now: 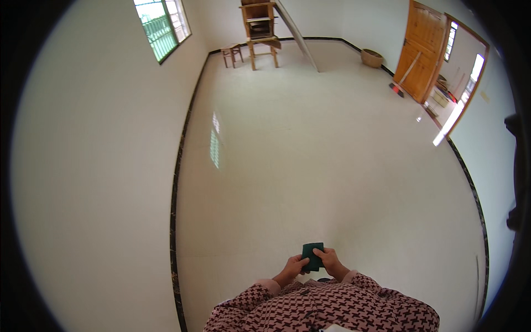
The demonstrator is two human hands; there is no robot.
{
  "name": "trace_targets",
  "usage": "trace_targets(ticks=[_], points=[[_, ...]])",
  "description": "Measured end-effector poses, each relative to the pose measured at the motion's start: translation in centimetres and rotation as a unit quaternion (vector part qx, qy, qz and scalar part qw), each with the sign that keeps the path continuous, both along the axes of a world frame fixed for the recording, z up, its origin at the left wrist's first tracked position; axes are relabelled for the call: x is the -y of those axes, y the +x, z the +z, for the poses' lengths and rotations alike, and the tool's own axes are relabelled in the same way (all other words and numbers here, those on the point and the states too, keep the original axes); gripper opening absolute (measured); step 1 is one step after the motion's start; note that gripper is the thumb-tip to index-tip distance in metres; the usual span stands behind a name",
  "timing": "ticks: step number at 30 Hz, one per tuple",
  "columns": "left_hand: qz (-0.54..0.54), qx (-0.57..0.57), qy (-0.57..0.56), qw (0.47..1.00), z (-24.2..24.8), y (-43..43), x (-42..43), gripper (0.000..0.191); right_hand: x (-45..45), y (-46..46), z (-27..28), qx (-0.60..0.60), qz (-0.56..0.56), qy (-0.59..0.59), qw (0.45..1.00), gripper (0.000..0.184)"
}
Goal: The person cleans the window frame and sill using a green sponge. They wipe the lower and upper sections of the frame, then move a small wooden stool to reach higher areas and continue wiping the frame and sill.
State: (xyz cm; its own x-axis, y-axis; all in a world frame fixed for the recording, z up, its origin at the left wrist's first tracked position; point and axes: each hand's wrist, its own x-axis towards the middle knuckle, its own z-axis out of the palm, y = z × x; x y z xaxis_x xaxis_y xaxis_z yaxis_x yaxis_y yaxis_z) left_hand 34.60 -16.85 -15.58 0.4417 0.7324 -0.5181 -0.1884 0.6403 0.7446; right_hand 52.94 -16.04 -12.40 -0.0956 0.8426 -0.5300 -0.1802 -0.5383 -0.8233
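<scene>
A dark green, flat, roughly rectangular pad [312, 251] is held in front of my body, above the pale floor. It could be a scouring pad or a folded cloth; its material is too small to tell. My left hand [295, 265] grips its lower left side, the thumb lying across the front. On the right side, my right hand [330, 259] pinches it with the thumb over the face. The fingers behind the pad are mostly hidden. Both forearms come out of patterned pink sleeves.
Glossy floor [290, 157] stretches ahead between white walls. At the far end stand a wooden stool [231, 53], a wooden frame stand [262, 41] and a leaning plank [298, 37]. A woven basket [372, 58], a broom [398, 89] and an open wooden door [421, 50] are at right.
</scene>
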Motion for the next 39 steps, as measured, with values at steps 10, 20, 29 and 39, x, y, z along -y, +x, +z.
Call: trace_targets(ticks=[10,20,29,39], points=[[0.016,-0.021,-0.042,0.999,2.9,0.0,1.6,0.029,0.9,1.0,0.5,-0.017,0.077,0.025,0.997,0.028],[0.019,0.007,-0.123,0.992,4.6,-1.1,3.4,0.041,-0.6,2.2,0.6,0.055,0.017,0.013,0.998,0.032],[0.08,0.009,-0.138,0.987,4.6,-3.7,4.2,0.032,-1.2,0.5,-0.7,0.006,0.014,0.082,0.997,0.026],[0.017,0.031,-0.044,0.998,1.9,-4.4,0.5,0.032,-0.9,-1.2,0.3,0.025,0.098,0.054,0.993,0.027]])
